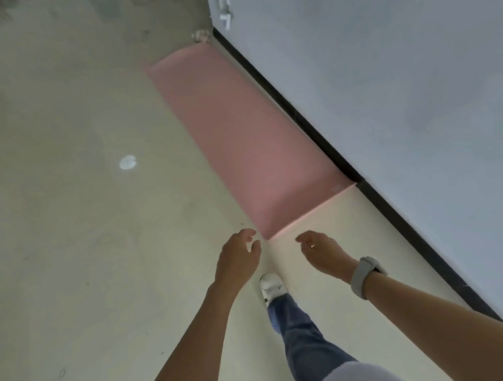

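Firstly, floor: pale, glossy, one lamp glare on it.
Wall: grey-white, on the person's right, black skirting along its foot.
Pink mat: flat on the floor, one long edge along the skirting. Its long axis runs away from the person, parallel to the wall. Its near short end lies just ahead of both hands.
Cream mat: butts against the pink mat's near end.
Left hand: fingers loosely curled, empty; the nearer hand to the pink mat's near-left corner.
Right hand: likewise loose and empty, over the cream mat. Judged: a reach forward and down for that near end.
Shoe: white, at the cream mat's left edge.
Wristwatch: pale strap, right wrist.
Crumpled bundle: beyond the pink mat's far end, too small to identify.
Containers: none in view.
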`<state>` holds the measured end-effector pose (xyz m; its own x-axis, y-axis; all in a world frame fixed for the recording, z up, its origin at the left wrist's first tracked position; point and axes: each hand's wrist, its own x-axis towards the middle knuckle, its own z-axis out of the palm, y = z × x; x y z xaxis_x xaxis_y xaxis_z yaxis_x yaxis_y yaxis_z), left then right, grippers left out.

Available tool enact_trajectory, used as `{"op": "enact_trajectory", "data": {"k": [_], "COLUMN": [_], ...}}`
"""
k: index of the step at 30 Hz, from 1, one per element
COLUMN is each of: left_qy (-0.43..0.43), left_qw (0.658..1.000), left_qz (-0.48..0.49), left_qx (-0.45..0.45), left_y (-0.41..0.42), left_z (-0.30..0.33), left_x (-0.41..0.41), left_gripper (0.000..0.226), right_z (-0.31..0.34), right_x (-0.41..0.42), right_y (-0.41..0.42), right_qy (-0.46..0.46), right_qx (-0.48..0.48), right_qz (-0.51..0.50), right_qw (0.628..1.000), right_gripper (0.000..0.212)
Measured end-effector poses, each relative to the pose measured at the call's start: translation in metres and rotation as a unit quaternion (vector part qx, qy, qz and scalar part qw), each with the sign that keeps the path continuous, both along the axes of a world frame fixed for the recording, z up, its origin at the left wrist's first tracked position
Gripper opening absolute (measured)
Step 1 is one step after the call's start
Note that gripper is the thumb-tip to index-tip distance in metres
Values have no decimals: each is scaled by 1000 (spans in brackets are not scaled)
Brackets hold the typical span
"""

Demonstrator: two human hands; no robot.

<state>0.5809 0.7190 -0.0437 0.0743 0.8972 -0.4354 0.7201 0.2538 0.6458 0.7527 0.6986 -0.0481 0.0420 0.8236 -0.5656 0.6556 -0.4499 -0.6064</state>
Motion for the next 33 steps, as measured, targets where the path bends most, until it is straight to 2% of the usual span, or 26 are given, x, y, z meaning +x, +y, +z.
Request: {"op": "enact_trajectory", "data": {"k": [6,12,18,25,33], "left_qy": [9,8,51,101,90], "left_qw": [998,990,987,988,996], "left_qz": [62,141,152,113,24], "left_qx": [26,20,11,31,10], "left_y": [197,312,457,666,906], "left_z": [24,31,3,18,1], "left_x": [-73,-186,-329,-463,-511], "left_gripper": [31,30,33,35,36], "right_z": [11,26,10,21,0], "right_x": [-75,-186,-306,-423,-481], "right_y": [215,378,544,728,944], "right_qy": [7,-15,-42,-64,-72], "right_qx": [31,14,33,18,9], "right_qz": [21,117,164,151,90], "right_qw": [999,993,985,986,993], "right_gripper": [36,37,38,39,39]}}
